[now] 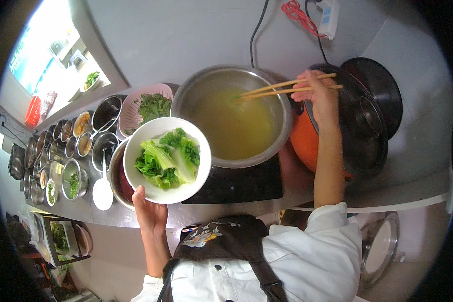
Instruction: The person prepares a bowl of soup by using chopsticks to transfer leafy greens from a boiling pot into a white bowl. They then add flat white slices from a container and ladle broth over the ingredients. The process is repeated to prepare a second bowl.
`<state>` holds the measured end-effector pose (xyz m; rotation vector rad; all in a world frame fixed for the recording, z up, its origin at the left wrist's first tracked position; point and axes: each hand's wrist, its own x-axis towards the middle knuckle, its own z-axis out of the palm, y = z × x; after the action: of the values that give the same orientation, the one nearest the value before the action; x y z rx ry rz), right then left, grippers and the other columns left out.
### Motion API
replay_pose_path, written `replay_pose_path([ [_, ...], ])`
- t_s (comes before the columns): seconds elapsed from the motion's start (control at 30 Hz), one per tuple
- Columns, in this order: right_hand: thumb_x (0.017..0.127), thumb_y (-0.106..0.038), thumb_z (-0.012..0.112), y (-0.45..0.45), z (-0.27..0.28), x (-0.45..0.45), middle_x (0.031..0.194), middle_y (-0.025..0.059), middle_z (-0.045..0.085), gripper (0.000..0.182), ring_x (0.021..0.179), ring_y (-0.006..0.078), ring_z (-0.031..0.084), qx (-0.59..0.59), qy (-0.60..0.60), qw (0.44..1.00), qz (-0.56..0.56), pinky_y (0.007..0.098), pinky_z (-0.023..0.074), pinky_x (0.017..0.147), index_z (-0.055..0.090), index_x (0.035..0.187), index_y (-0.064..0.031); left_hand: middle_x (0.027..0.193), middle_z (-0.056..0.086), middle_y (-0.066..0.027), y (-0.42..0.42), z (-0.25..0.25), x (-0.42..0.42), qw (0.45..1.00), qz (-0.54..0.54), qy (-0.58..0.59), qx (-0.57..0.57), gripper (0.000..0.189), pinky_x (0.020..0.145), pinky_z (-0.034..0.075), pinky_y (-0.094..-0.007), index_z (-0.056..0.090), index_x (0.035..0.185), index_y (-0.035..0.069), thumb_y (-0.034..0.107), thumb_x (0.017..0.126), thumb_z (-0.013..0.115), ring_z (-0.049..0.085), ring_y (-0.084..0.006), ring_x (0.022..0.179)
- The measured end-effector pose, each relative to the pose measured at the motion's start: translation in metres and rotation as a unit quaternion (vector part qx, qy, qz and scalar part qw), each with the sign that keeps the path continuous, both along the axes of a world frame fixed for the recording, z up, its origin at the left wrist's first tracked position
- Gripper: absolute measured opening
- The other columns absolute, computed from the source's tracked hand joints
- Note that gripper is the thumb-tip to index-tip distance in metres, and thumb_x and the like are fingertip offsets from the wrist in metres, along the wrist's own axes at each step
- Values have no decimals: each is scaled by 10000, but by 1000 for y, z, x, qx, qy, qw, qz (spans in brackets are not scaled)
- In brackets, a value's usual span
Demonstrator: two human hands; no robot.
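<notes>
My left hand (151,211) grips the lower left rim of a white bowl (132,160), its thumb over the edge. Green leafy vegetables (170,158) lie in the bowl, the stems pale and the leaf edges curled. My right hand (315,92) holds a pair of long wooden chopsticks (283,88) that point left over a wide metal pot (287,136). The chopstick tips are at the yellowish, cloudy liquid (234,124) in the pot, with a small green bit beside them. The pot stands on a black induction cooktop (241,183), to the right of the bowl.
A pink basket (126,109) of green leaves stands behind the bowl. Metal bowls of ingredients (73,179) and a white ladle (103,194) line the counter at left. Right of the pot are an orange object (304,139) and large dark lids (370,139). Cables hang behind.
</notes>
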<state>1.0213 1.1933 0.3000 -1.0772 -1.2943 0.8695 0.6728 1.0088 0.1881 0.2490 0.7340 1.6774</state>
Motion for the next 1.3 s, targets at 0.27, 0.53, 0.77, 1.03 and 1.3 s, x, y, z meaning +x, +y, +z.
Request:
replay_pose_path([
  [0.27, 879, -243, 483, -64, 55, -69, 639, 94, 580, 280, 488, 146, 569, 35, -51, 971, 232, 222, 463, 451, 587, 804, 5, 1200, 481, -87, 5, 8, 10, 1000, 10, -3, -1, 580, 940, 405, -386, 387, 1237, 47, 279, 747, 593, 490, -249, 1085],
  [0.53, 879, -225, 493, -17, -25, -47, 697, 82, 583, 245, 490, 122, 554, -120, -72, 973, 186, 212, 470, 453, 588, 857, 0, 1207, 483, -90, -5, 1, -16, 998, 59, -27, 19, 535, 954, 394, -409, 412, 1232, 65, 262, 764, 583, 474, -242, 1109],
  [0.77, 880, -206, 496, 1, -76, -64, 689, 126, 591, 243, 488, 164, 588, -128, 10, 978, 164, 234, 490, 419, 557, 841, 27, 1222, 472, -100, -5, 3, -16, 996, 73, -48, 35, 534, 951, 400, -417, 406, 1234, 48, 243, 770, 583, 466, -254, 1120],
  [1.03, 884, -217, 501, -15, -23, -44, 671, 100, 580, 245, 489, 143, 573, -54, 6, 993, 109, 221, 489, 443, 559, 858, 19, 1181, 507, -118, -5, -3, -21, 994, 96, -48, 5, 497, 861, 484, -403, 451, 1193, 51, 246, 761, 603, 509, -267, 1072],
  [1.3, 883, -202, 502, -2, -85, -88, 709, 82, 583, 211, 520, 126, 580, -83, -39, 971, 219, 213, 497, 447, 558, 890, 1, 1153, 517, -118, 3, 2, -16, 996, 56, -66, 24, 475, 862, 484, -397, 458, 1170, 47, 214, 747, 596, 523, -265, 1046],
])
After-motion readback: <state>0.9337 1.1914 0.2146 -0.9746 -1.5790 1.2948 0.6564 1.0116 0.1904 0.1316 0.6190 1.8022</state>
